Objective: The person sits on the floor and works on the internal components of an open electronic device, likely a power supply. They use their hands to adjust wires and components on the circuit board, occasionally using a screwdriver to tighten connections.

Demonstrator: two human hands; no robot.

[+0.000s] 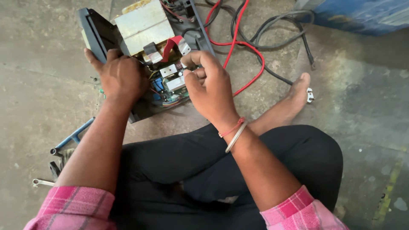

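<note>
The right hand (209, 87) is curling its grip tightly closed, fingertips pinching something small at the edge of the circuit board (170, 83); what exactly it is pinching is hidden behind the knuckles. The left hand (121, 76) is wrapping its grip around the dark front panel (97, 36) of the opened power unit (142, 51), thumb over the edge, bracing the case. The unit is sitting on the concrete floor (38, 85) just ahead of the person's crossed legs, tilted toward them, with its big metal-clad transformer (142, 25) showing on top and a red ribbon cable (171, 43) bending down toward the board. To work this well, I judge that the left hand ought to be keeping the case from rocking while the right is pulling or pressing straight along the small part's seat, not twisting, and staying clear of the fine wiring packed beside it. Red leads (238, 40) and black cables (277, 34) are trailing away behind the unit, passing near the bare foot (298, 91), beside which a small white plug (310, 95) is lying. At the left, a blue-handled tool (72, 137) and a spanner (42, 182) are lying on the floor, well apart from the work.
</note>
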